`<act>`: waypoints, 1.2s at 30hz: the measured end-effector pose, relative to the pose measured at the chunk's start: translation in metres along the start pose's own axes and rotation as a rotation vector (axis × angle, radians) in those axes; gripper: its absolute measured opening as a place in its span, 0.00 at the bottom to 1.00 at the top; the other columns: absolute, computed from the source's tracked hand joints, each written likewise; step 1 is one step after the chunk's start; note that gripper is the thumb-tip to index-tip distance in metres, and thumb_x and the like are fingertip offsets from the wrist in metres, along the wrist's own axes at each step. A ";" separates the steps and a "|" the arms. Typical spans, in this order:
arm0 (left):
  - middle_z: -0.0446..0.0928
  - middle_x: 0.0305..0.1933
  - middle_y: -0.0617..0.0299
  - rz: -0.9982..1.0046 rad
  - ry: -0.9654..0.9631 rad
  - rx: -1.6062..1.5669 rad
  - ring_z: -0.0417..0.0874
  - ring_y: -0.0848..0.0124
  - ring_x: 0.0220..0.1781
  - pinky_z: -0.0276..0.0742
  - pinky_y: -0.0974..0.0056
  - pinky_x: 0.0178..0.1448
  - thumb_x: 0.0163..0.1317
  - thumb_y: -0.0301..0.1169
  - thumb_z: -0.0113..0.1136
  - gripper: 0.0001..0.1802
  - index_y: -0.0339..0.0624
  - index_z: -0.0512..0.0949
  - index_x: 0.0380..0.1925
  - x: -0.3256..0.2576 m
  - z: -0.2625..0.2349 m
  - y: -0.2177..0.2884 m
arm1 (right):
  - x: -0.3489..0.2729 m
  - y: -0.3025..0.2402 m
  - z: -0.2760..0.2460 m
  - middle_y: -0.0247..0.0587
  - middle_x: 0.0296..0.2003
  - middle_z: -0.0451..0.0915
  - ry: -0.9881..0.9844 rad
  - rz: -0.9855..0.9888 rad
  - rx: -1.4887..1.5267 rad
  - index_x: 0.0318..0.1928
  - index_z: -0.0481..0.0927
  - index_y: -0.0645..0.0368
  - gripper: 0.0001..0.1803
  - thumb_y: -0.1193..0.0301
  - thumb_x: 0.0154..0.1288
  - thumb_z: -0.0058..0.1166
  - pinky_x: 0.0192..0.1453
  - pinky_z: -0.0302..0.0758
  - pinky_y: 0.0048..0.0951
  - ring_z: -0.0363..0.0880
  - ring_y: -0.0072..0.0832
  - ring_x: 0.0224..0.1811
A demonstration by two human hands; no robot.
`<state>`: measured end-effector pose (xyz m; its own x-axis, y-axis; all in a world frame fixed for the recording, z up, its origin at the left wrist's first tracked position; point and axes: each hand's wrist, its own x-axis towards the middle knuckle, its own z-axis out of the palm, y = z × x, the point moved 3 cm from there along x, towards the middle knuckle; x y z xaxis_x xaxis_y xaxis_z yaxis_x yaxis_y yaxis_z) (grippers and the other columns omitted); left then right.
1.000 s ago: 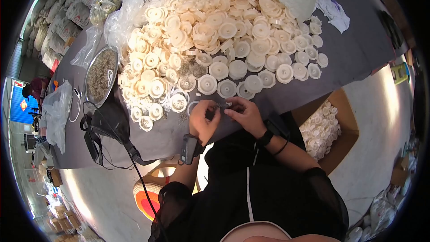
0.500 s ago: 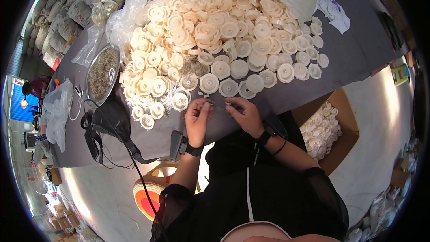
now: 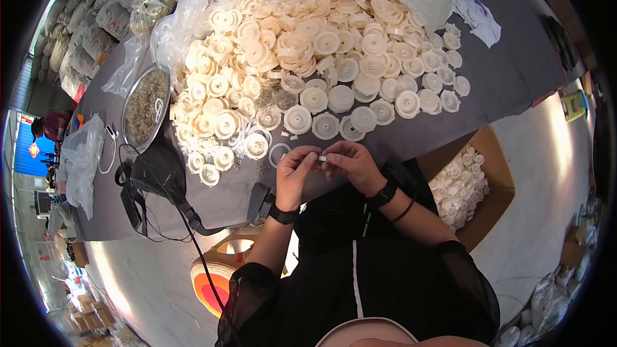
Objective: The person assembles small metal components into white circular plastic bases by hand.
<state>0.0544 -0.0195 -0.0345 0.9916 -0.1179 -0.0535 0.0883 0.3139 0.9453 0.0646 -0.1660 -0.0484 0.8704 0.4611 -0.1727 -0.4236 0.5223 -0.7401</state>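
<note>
My left hand (image 3: 296, 172) and my right hand (image 3: 355, 166) meet at the table's near edge, fingertips nearly touching. Between thumb and fingers, the right hand pinches a small white plastic piece (image 3: 323, 158). The left thumb and forefinger are closed against its left side; whatever tiny thing they hold is too small to make out. Beside the left fingers lies a thin white ring (image 3: 279, 153). A big heap of cream plastic discs (image 3: 308, 45) with raised hubs spreads just beyond both hands.
An oval metal tray (image 3: 168, 99) of tiny metallic-looking parts stands left, near a black bag (image 3: 160, 170) with cables. Clear plastic bags (image 3: 212, 0) lie behind. At right below the table, a cardboard box (image 3: 501, 183) holds more white parts. A white cloth (image 3: 477, 19) lies far right.
My hands have come together from a small gap, the left moving right and slightly nearer me. The white ring beside the left fingers now shows clearly.
</note>
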 end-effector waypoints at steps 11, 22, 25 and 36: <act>0.76 0.27 0.66 0.158 0.064 0.381 0.73 0.82 0.27 0.67 0.77 0.32 0.57 0.23 0.58 0.05 0.36 0.76 0.33 0.012 0.035 -0.006 | -0.016 0.003 -0.028 0.41 0.33 0.78 0.148 -0.131 -0.029 0.43 0.74 0.64 0.11 0.73 0.61 0.52 0.35 0.76 0.26 0.78 0.26 0.32; 0.67 0.52 0.52 0.551 0.017 1.286 0.64 0.53 0.56 0.58 0.53 0.58 0.49 0.33 0.61 0.23 0.40 0.72 0.47 0.050 0.065 0.001 | -0.034 -0.022 -0.060 0.42 0.33 0.79 0.397 -0.423 0.139 0.42 0.76 0.65 0.10 0.75 0.61 0.53 0.38 0.77 0.27 0.78 0.26 0.31; 0.65 0.53 0.51 0.573 0.002 1.421 0.62 0.52 0.58 0.57 0.53 0.59 0.47 0.35 0.62 0.25 0.40 0.71 0.46 0.051 0.070 -0.002 | -0.031 -0.021 -0.053 0.41 0.33 0.79 0.357 -0.271 0.066 0.42 0.76 0.65 0.10 0.74 0.60 0.53 0.38 0.77 0.25 0.79 0.26 0.32; 0.72 0.27 0.57 0.451 0.160 1.069 0.72 0.58 0.30 0.69 0.59 0.34 0.44 0.27 0.65 0.13 0.40 0.71 0.29 0.043 0.051 0.006 | -0.018 -0.019 -0.043 0.39 0.35 0.79 0.390 -0.500 -0.198 0.41 0.76 0.66 0.09 0.78 0.59 0.54 0.42 0.74 0.20 0.78 0.21 0.36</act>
<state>0.0923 -0.0710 -0.0148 0.9201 -0.0541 0.3879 -0.3234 -0.6639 0.6743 0.0680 -0.2153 -0.0596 0.9929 -0.1157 0.0275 0.0767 0.4473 -0.8911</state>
